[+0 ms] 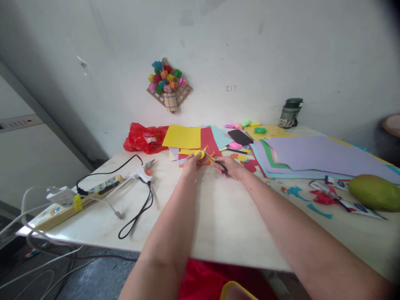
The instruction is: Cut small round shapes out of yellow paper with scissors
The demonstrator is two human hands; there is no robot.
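Note:
My left hand [191, 163] pinches a small yellow paper piece [198, 153] with cut fringes, held just above the white table [218, 216]. My right hand [231, 167] is closed round the black handles of a pair of scissors [215, 160], whose blades point left into the yellow piece. Both hands meet near the table's far middle, in front of a stack of coloured paper sheets [193, 137].
A glue gun [142, 173] and a power strip [78, 200] with cables lie at the left. A red plastic bag [143, 138], a black phone [240, 137], large purple sheets [318, 156], paper scraps [318, 198] and a green mango [373, 192] are around. A paper flower craft [167, 85] hangs on the wall.

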